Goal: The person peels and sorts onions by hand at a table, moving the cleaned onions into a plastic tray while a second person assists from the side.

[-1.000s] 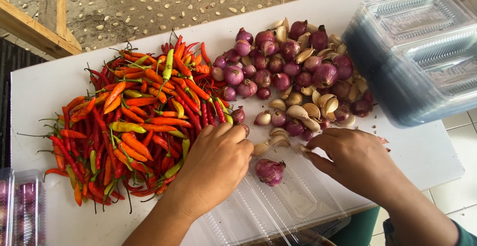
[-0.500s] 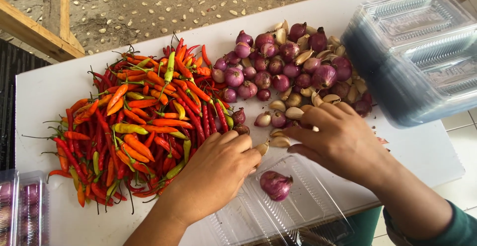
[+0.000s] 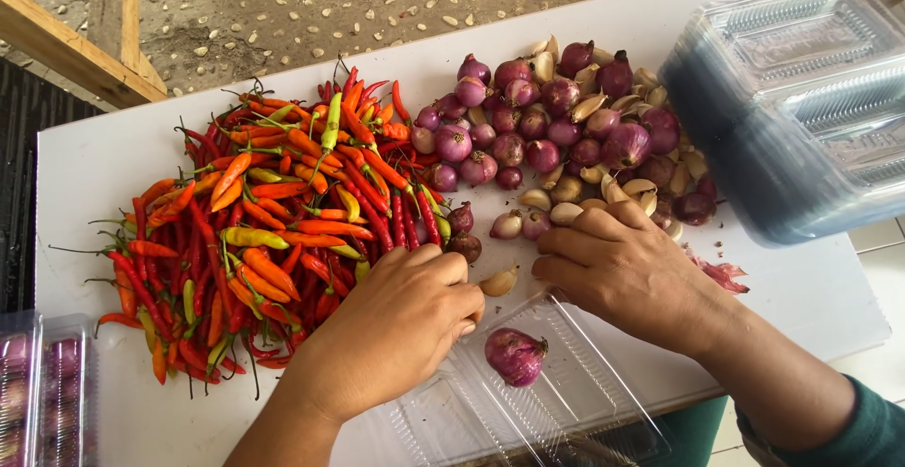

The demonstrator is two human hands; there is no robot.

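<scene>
— While the right hand (image 3: 627, 274) is laid flat on the white table (image 3: 104, 161), what is different from a moment ago?

— It is moved closer to the garlic cloves (image 3: 566, 205). Its fingers are pressed together and curled over them, but whether a clove is pinched cannot be told.

— And the left hand (image 3: 401, 326)?

— It is kept loosely closed, knuckles up, right beside the chili pile (image 3: 273, 231). What is held under the fingers cannot be seen. One garlic clove (image 3: 500, 281) is seen just past its fingertips.

— Where is the shallot (image 3: 515, 355) now?

— It is found inside the clear plastic tray (image 3: 556, 401), just below both hands and between the wrists. Half a second ago it was there too, so it is left alone.

— What is meant by that?

— One shallot is already packed, it seems, and garlic is likely being picked next. More shallots (image 3: 556, 128) are piled beyond the right hand, and empty clear boxes (image 3: 801, 99) are stacked farther to its right.
</scene>
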